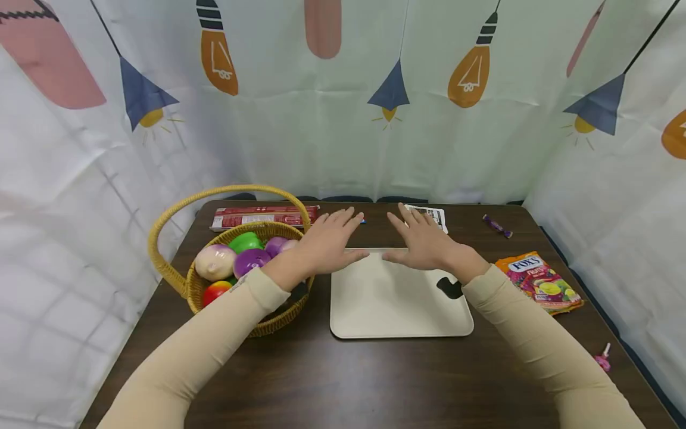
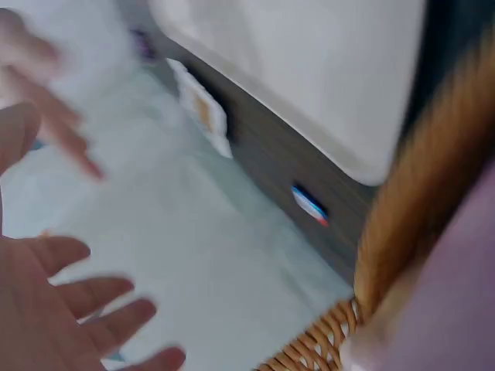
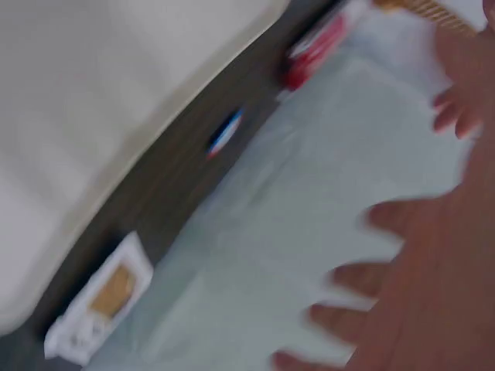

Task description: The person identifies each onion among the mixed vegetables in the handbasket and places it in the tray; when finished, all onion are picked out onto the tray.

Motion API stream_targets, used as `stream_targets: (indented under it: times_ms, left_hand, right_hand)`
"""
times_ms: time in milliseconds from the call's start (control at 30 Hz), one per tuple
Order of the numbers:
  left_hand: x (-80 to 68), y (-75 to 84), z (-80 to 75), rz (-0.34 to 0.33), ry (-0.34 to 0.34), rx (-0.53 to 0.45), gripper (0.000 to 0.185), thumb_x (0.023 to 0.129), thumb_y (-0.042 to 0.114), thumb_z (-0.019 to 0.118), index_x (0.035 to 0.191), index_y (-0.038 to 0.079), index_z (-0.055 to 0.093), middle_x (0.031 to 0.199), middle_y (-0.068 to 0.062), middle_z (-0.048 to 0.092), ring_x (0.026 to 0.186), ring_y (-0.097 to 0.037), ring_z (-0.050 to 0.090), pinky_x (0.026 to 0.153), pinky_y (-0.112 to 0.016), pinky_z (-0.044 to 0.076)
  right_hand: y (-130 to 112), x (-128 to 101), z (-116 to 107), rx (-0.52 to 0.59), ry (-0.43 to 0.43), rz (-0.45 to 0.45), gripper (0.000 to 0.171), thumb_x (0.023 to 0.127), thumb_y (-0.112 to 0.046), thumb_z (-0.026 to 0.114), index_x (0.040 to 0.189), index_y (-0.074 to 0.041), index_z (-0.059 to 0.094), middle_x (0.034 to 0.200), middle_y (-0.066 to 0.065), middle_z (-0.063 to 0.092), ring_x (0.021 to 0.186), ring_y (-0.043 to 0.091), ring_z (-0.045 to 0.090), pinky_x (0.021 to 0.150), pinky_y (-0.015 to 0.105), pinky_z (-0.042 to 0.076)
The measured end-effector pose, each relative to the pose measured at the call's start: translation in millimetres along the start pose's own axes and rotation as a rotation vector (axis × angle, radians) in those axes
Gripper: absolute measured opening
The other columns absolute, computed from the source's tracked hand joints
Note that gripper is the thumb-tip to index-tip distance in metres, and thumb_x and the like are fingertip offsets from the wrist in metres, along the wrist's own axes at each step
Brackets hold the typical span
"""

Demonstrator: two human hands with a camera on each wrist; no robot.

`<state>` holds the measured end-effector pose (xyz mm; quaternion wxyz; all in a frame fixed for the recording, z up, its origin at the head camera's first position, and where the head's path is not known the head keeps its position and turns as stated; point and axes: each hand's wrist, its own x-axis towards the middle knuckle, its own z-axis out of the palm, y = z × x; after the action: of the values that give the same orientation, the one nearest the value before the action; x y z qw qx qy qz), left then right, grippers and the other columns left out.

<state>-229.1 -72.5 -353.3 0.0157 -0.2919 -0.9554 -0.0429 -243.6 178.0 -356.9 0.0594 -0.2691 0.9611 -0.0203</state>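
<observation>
Both hands flat, fingers straight, holding nothing – left hand (image 1: 327,243) and right hand (image 1: 423,241) hover side by side over far edge of cream tray (image 1: 396,310), mid-table; wicker basket (image 1: 177,280) w/ toy fruit just left of tray

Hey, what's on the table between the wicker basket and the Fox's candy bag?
The cream tray lies between the basket and the candy bag, with both open hands over its far edge, in the head view.
</observation>
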Motion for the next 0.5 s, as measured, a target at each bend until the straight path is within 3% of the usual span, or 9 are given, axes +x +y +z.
stream_targets:
  times_ms: [100,233,300,367,500]
  left_hand:
    - [-21.1,7.4,0.6,0.08,0.121,-0.091,0.061,0.095,0.052,0.055,0.142,0.014,0.051,0.143,-0.008,0.052,0.129,-0.027,0.05,0.105,-0.045,0.04]
    - [-62.8,4.3,2.9,0.122,0.401,-0.192,0.034,0.093,0.036,0.064,0.118,0.014,0.069,0.119,-0.002,0.068,0.109,-0.021,0.064,0.091,-0.039,0.051]
    - [-86.9,-4.4,7.5,0.078,0.6,-0.288,0.026,0.089,0.024,0.069,0.112,0.012,0.071,0.111,-0.003,0.071,0.102,-0.019,0.066,0.088,-0.035,0.052]
    - [-113.1,-15.4,14.7,-0.019,0.819,-0.42,0.022,0.087,0.012,0.069,0.108,0.007,0.072,0.104,-0.004,0.072,0.094,-0.014,0.067,0.083,-0.027,0.052]
    - [-156.5,-37.4,30.4,-0.155,1.26,-0.8,0.019,0.085,-0.013,0.058,0.103,-0.016,0.063,0.091,-0.014,0.071,0.081,-0.011,0.066,0.077,-0.017,0.05]
  right_hand:
    - [-5,-6,9,0.03,0.001,-0.009,0.083,0.091,-0.055,0.059,0.153,-0.01,0.028,0.159,0.02,0.021,0.142,0.039,0.027,0.112,0.058,0.023]
    - [-21,-7,25,0.131,0.031,-0.016,0.065,0.092,-0.045,0.061,0.144,-0.009,0.046,0.145,0.016,0.048,0.13,0.034,0.048,0.102,0.051,0.04]
    - [-31,-7,35,0.222,0.053,-0.005,0.057,0.094,-0.043,0.06,0.14,-0.01,0.052,0.139,0.011,0.055,0.125,0.031,0.053,0.099,0.048,0.043]
    - [-42,-7,44,0.328,0.074,-0.001,0.052,0.094,-0.04,0.061,0.137,-0.011,0.056,0.133,0.007,0.06,0.122,0.029,0.056,0.097,0.046,0.045]
    - [-66,-4,59,0.516,0.128,-0.047,0.042,0.094,-0.033,0.063,0.131,-0.013,0.061,0.128,0.003,0.064,0.114,0.03,0.061,0.092,0.043,0.047]
